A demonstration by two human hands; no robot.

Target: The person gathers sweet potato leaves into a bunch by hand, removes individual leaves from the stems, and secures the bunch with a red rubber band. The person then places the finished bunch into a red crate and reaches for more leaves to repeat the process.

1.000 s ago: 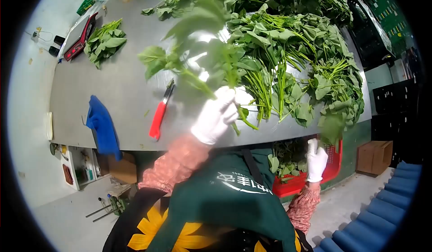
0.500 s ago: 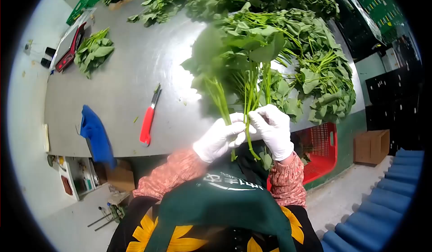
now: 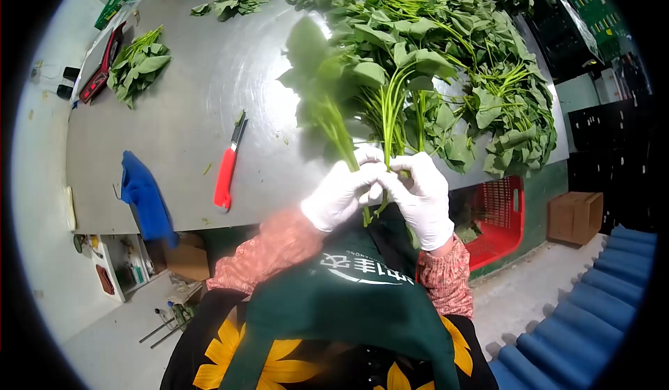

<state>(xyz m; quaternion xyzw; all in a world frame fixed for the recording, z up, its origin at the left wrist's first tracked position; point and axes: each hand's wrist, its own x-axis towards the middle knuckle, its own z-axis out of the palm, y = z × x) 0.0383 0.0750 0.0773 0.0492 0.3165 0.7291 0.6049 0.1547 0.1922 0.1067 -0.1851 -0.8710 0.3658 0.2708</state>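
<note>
My left hand (image 3: 341, 191), in a white glove, is closed around a small bunch of green leafy stems (image 3: 333, 128) that stands upright and looks blurred at the top. Close beside it, my right hand (image 3: 420, 198), gloved too, pinches more leafy stems (image 3: 394, 115), whose lower ends hang below the fingers. The fingertips of both hands almost meet over the table's front edge. Behind them spreads a large pile of leafy greens (image 3: 481, 55). A red-handled knife (image 3: 225, 177) lies to the left of my hands, its blade pointing away.
A tied-looking bunch of greens (image 3: 139, 68) lies by a red scale (image 3: 104, 62) at the table's (image 3: 188, 111) far left. Blue cloth (image 3: 145, 195) hangs over the front edge. Below the right side stands a red crate (image 3: 505, 216), with a cardboard box (image 3: 575, 217) beyond.
My right hand has shifted slightly left, closer to my left hand. The stems' lower ends beneath the fingers have changed position. The whole view has tilted slightly.
</note>
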